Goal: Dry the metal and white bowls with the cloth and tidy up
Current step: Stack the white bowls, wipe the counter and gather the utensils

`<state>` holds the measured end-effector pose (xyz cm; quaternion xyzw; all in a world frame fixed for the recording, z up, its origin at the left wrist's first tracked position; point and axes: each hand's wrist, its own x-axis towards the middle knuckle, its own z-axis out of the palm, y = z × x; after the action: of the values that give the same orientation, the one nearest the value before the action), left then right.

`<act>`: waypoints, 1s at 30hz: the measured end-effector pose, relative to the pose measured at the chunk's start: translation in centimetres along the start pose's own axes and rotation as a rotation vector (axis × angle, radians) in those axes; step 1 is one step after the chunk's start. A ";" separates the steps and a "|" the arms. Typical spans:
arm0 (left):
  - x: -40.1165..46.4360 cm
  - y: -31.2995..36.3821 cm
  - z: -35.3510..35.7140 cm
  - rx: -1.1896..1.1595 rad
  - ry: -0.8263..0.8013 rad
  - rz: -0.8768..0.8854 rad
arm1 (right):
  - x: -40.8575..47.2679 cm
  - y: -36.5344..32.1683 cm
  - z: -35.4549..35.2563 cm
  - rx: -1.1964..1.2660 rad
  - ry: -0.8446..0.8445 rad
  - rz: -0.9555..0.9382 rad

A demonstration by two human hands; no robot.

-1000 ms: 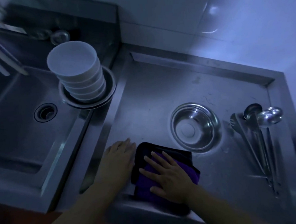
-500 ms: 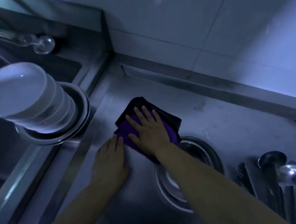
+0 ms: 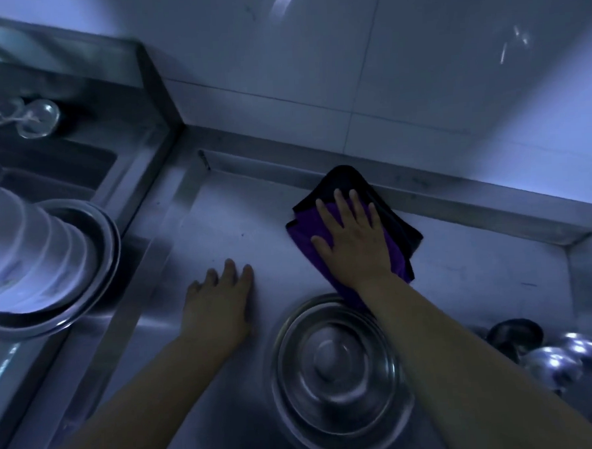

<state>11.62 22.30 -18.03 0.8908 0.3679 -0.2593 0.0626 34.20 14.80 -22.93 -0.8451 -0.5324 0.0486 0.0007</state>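
Observation:
My right hand [image 3: 352, 237] lies flat, fingers spread, pressing a folded purple and black cloth [image 3: 399, 229] onto the steel drainboard [image 3: 226, 228] near its back rim. My left hand [image 3: 219, 302] rests palm down on the drainboard, empty, to the left of a metal bowl [image 3: 336, 369] that sits upright under my right forearm. A stack of white bowls [image 3: 25, 259], upside down, rests in another metal bowl [image 3: 94, 269] on the ledge at the left.
A sink basin lies at the far left edge. Steel ladles and spoons [image 3: 551, 351] lie at the right of the drainboard. A clear glass object [image 3: 37, 117] sits on the back ledge at upper left. A tiled wall [image 3: 348, 67] rises behind.
My right hand has slid the cloth away from the front edge, first up the left side, then right along the back rim. My left hand stayed flat on the steel.

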 end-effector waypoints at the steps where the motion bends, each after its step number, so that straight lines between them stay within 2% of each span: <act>1: 0.1 0.0 -0.2 -0.003 -0.016 0.003 | -0.8 1.1 -0.1 -0.007 0.001 0.043; 5: -0.1 -0.4 -0.3 -0.070 -0.057 0.015 | -4.1 3.9 -0.6 0.001 0.015 0.284; 9: -0.1 -0.8 -0.4 -0.111 -0.070 0.023 | -6.3 2.8 -0.7 0.059 -0.011 0.505; 14: -0.1 -1.0 -0.5 -0.170 -0.076 0.008 | -6.3 -1.6 -0.3 0.076 -0.033 0.603; 23: -0.1 -1.5 0.6 -0.220 -0.053 0.004 | 2.3 -6.5 0.6 -0.007 0.017 0.280; 27: 0.0 -2.0 1.5 -0.250 -0.040 0.032 | 6.6 -8.9 0.7 -0.058 0.065 0.046; 30: -0.3 -2.8 2.1 -0.298 0.016 0.067 | 9.1 -11.1 0.5 -0.108 0.040 -0.128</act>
<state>8.65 23.48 -19.44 0.8855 0.3730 -0.1924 0.1995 28.05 27.81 -23.62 -0.8090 -0.5870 0.0029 -0.0313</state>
